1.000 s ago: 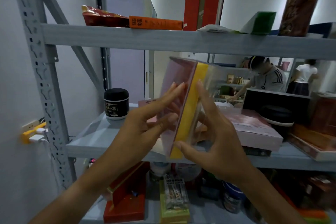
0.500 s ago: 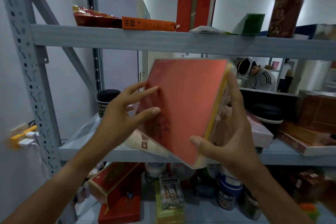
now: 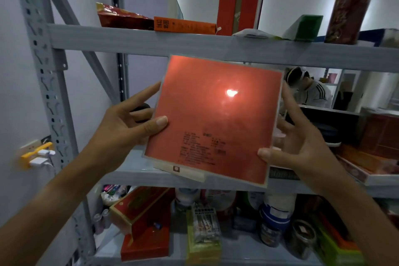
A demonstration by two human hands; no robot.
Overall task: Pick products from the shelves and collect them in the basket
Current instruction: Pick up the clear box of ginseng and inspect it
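Head view: flat red square box in clear wrap [image 3: 212, 119] held upright in front of grey metal shelf [image 3: 216, 46], printed face toward camera, likely for label reading. Left hand [image 3: 127, 123] pinching left edge; right hand [image 3: 300, 147] gripping lower right corner. Basket not in view.
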